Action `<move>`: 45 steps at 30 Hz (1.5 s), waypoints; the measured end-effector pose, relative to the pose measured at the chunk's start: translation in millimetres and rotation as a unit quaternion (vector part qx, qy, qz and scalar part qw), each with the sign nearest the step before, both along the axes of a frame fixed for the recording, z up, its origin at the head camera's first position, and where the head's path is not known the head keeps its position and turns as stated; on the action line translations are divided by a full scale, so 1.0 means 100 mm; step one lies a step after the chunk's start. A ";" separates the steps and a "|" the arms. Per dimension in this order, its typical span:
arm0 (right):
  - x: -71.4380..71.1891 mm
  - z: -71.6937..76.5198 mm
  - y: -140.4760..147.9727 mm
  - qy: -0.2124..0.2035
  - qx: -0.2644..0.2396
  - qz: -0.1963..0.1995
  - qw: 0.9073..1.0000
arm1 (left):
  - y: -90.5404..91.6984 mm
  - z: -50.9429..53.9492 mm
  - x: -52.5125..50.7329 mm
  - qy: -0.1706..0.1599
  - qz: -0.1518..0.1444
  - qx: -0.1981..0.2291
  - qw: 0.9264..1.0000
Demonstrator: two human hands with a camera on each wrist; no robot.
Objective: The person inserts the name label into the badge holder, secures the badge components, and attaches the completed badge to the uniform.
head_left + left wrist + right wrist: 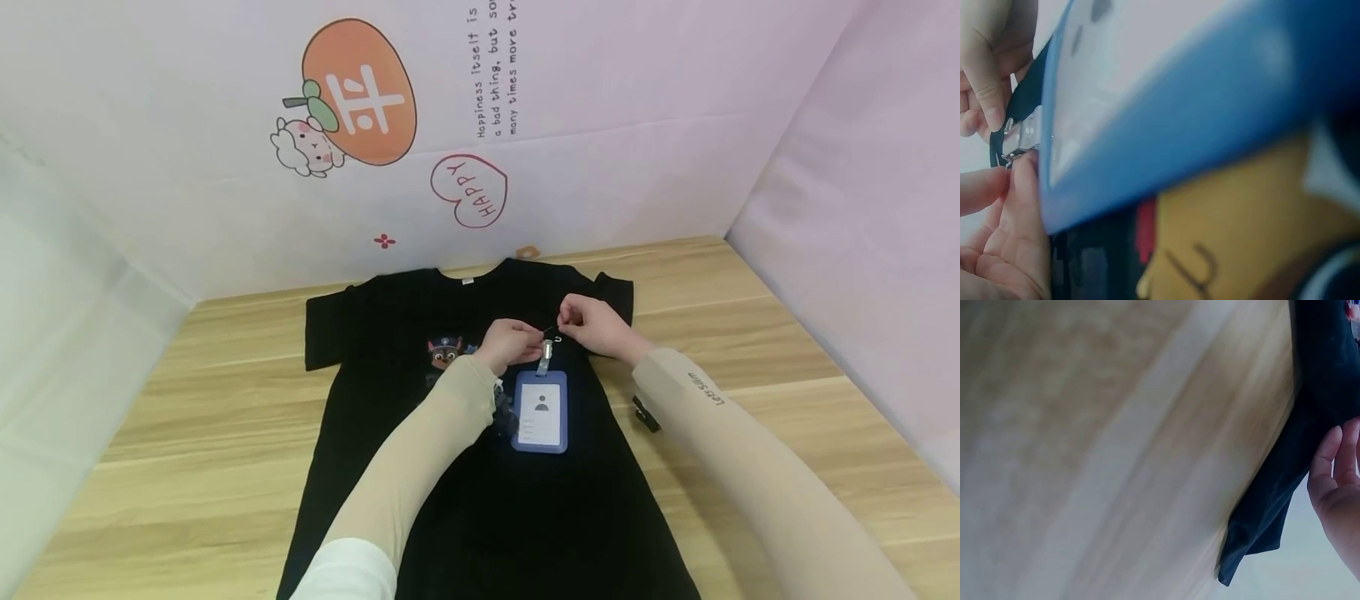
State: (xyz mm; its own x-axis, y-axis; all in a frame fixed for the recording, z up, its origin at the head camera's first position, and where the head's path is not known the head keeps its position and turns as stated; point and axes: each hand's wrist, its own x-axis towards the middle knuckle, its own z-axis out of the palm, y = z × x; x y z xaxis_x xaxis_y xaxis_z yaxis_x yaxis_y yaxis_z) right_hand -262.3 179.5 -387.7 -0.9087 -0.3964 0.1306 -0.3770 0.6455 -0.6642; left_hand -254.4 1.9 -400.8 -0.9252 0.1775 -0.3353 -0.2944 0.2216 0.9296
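A black T-shirt (390, 333) lies spread on the table with a cartoon dog print (447, 353). On its chest rests a blue badge holder (564, 408) with a white card inside. A strap and metal clip (547, 352) join its top, with a thin pin (548, 330) beside the clip. My left hand (512, 343) pinches the pin and clip end between thumb and fingers, close up in the left wrist view. Just right of it, my right hand (596, 325) has bent fingers, tips at the shirt (1329, 362); whether they pinch fabric is hidden.
A small black item (646, 414) lies on the wooden table (765, 367) under the right forearm, right of the shirt. A white printed backdrop (600, 167) stands along the table's back edge, with white walls left and right.
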 end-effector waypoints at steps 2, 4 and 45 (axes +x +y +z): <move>0.00 0.00 0.00 -0.002 0.000 -0.001 1.000 | 0.01 0.00 -0.01 0.003 0.002 -0.001 1.000; 0.00 0.01 0.01 -0.005 0.000 -0.001 1.000 | 0.01 -0.01 -0.02 0.008 0.002 -0.002 1.000; -0.06 -0.03 -0.02 -0.082 0.005 0.005 0.997 | 0.05 -0.11 -0.06 0.035 0.006 0.004 0.999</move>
